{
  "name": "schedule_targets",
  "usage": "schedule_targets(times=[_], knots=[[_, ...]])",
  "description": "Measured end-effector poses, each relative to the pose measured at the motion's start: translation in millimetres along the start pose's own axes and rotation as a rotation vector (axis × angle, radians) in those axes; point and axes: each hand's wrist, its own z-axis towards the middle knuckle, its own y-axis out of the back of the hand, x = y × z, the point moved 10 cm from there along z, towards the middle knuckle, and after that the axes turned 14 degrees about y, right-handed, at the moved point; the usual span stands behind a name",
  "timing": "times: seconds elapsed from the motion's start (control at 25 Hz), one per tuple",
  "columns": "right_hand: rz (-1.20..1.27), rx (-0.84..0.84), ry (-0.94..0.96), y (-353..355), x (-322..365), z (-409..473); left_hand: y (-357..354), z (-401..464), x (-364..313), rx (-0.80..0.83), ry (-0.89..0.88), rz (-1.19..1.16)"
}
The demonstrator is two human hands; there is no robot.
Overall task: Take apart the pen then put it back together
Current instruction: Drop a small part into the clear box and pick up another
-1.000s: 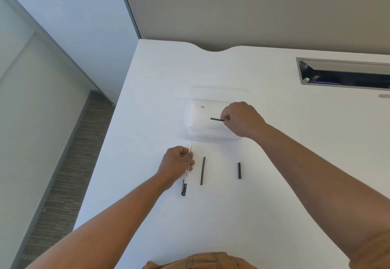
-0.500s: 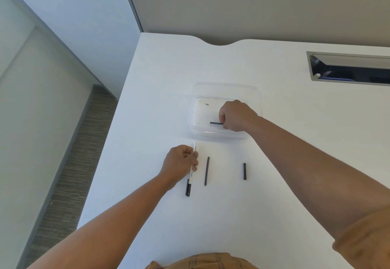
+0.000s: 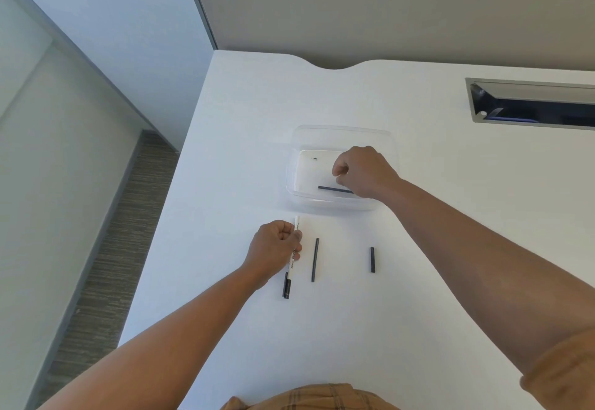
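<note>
My left hand [image 3: 273, 248] grips a white pen barrel [image 3: 292, 263] that lies on the white table, its black end [image 3: 286, 287] pointing toward me. Right of it lie a long thin dark rod [image 3: 315, 260] and a short dark piece [image 3: 372, 259]. My right hand [image 3: 363, 171] hovers inside a clear plastic container [image 3: 291, 178], fingers curled. Another thin dark rod [image 3: 333, 188] rests on the container's floor just below the fingertips, its right end hidden under the hand.
The white table [image 3: 434, 281] has its left edge close to my left arm, with floor beyond it. A metal cable slot [image 3: 531, 104] is sunk into the table at the far right. A grey partition stands behind the table.
My right hand lowered the thin dark rod into the container; the rod now lies on the bottom, apart from the fingertips. The left hand kept its hold on the white barrel.
</note>
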Motion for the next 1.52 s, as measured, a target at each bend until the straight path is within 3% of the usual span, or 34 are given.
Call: schedule_targets(times=[0.2, 0.28, 0.52, 0.64, 1.32, 1.52], knots=[[0.099, -0.317, 0.158, 29, 37, -43, 0, 0, 0, 0.0, -0.001, 0.003], [0.114, -0.349, 0.222, 20, 52, -67, 0, 0, 0, 0.001, -0.007, 0.007], [0.023, 0.019, 0.037, -76, 43, -101, 0, -4, 0, -0.008, -0.025, 0.008], [-0.004, 0.109, -0.044, -105, 33, -108, 1, -7, 1, -0.016, -0.028, -0.007], [0.014, 0.146, -0.129, -123, 35, -106, 1, -8, 3, -0.011, -0.037, -0.03], [0.302, 0.009, -0.208, -116, 24, -112, 1, -8, 4, -0.014, -0.033, -0.025]])
